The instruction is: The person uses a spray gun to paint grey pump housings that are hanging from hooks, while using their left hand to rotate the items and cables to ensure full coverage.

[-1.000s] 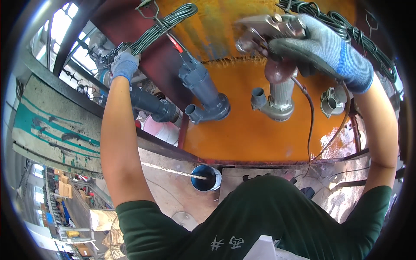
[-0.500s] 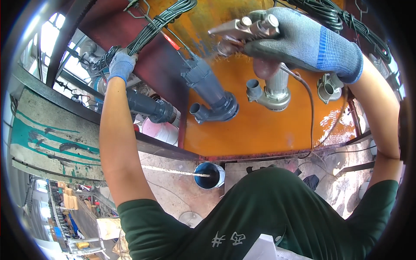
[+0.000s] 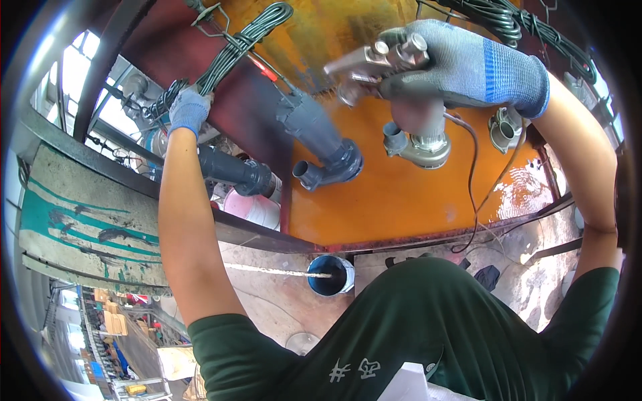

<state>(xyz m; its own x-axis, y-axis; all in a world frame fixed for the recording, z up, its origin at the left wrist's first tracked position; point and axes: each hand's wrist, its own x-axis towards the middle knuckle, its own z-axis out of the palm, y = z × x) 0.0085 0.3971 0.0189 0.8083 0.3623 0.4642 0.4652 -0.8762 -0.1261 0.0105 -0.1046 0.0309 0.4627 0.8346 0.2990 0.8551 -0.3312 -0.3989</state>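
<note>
Elbow (image 3: pixel 600 228) bent, the right hand (image 3: pixel 461 67) closes its grip round a metal spray gun (image 3: pixel 364 59) jutting left. Left arm (image 3: pixel 189 234) nearly straight, the left hand (image 3: pixel 190 110) curls round the end of a cable coil (image 3: pixel 239 50). Below, 1 dark gray pump (image 3: pixel 315 132) and 1 silver pump (image 3: pixel 431 149) stand on an orange surface (image 3: pixel 388 207).

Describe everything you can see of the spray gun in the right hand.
The spray gun looks like shiny bare metal, with two rounded knobs and a slim part reaching toward the picture's left. The gloved right hand grips it in the air, over the orange surface. The glove hides much of its handle. A blurred, reddish rounded part shows below the hand, and a brown hose trails down nearby; how either joins the gun is hidden.
</note>
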